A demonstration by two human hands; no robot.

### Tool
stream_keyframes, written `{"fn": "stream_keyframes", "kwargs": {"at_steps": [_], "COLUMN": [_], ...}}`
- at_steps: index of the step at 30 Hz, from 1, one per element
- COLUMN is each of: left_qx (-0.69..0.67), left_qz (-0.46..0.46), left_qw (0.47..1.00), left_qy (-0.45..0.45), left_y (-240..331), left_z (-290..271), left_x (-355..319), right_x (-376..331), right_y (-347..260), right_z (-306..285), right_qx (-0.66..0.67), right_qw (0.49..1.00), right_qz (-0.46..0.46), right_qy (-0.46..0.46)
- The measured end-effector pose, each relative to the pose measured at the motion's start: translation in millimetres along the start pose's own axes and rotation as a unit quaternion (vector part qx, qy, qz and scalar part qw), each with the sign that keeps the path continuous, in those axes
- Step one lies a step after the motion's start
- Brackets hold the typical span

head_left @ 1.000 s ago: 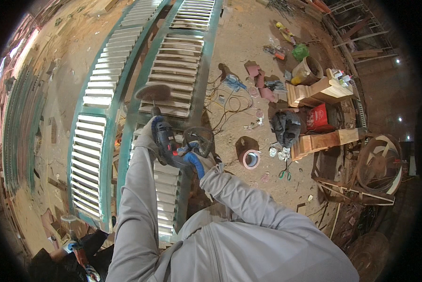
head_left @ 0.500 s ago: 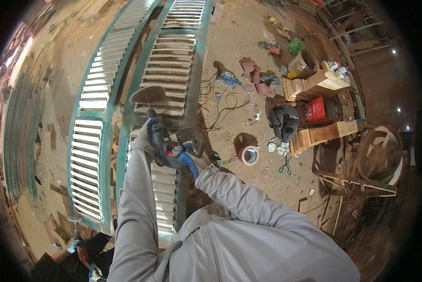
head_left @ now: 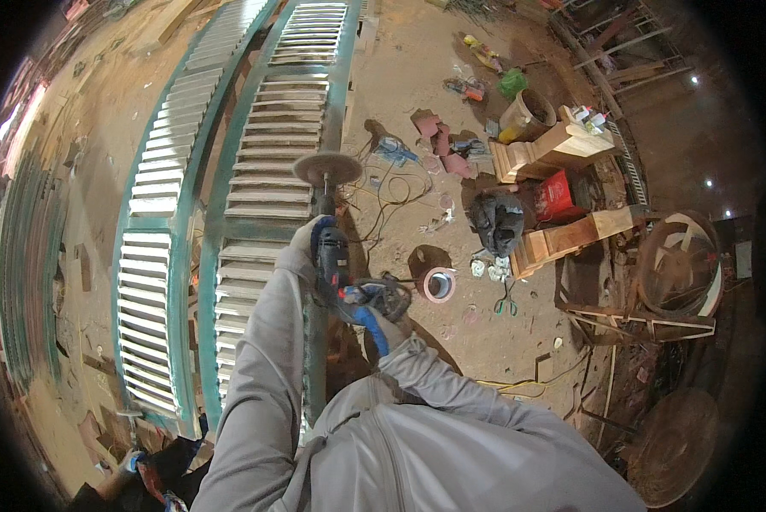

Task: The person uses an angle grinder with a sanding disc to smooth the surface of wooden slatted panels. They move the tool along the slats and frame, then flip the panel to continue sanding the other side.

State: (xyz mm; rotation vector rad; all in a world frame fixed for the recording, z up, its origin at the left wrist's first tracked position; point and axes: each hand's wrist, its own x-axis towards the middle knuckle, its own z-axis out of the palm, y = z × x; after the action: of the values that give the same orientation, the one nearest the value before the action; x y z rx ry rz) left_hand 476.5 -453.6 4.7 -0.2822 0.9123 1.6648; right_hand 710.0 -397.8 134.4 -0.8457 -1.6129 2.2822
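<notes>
A power drill (head_left: 333, 256) fitted with a round wire brush wheel (head_left: 326, 168) is gripped near its front by the left hand (head_left: 304, 243) and at the rear blue handle by the right hand (head_left: 389, 314), fingers closed around it, so the wheel is steadied over the green louvred shutter (head_left: 267, 162) lying on the floor. A roll of tape (head_left: 439, 284) lies nearby, and a red box (head_left: 559, 194) sits between pale wooden crates (head_left: 562, 239).

My left arm, in a grey sleeve, stretches forward and my left hand (head_left: 302, 243) is closed around the front of the dark power tool with the round brush disc (head_left: 332, 247). My right arm bends at the elbow, and my right hand (head_left: 389, 317) grips its blue rear handle.
</notes>
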Motion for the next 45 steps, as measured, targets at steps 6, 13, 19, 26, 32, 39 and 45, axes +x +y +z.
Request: {"fn": "stream_keyframes", "kwargs": {"at_steps": [6,13,19,26,32,39,45], "left_qx": [-0.057,-0.060,-0.060,-0.064,-0.066,-0.082,-0.059], "left_qz": [0.048,0.026,0.045,0.023,-0.014,-0.002,0.018], "left_qw": [0.997,0.997,0.995,0.997,0.996,0.996,0.989], "left_qy": [-0.007,0.047,0.059,0.044,0.054,0.043,0.138], "left_y": [-37.2,-13.0,4.5,-0.5,17.4,24.2,42.6], "left_z": [-28.0,-21.2,-39.4,-58.3,-7.6,-43.1,-64.2], "left_x": [21.1,-16.1,-14.3,-29.0,-53.0,-36.5,-47.7], "right_x": [-0.7,10.9,17.7,7.8,22.1,32.3,47.6], "right_y": [19.3,37.6,38.0,51.6,48.6,22.7,21.6], "right_z": [-36.1,-24.5,-6.6,8.6,9.7,25.8,34.7], "right_qx": [0.015,0.046,0.105,0.177,0.113,0.111,0.097], "right_qw": [0.998,0.998,0.993,0.982,0.993,0.993,0.990], "right_qz": [-0.047,0.006,0.005,0.005,-0.004,0.020,0.040], "right_qy": [-0.041,-0.042,-0.047,-0.062,-0.023,-0.033,-0.092]}}
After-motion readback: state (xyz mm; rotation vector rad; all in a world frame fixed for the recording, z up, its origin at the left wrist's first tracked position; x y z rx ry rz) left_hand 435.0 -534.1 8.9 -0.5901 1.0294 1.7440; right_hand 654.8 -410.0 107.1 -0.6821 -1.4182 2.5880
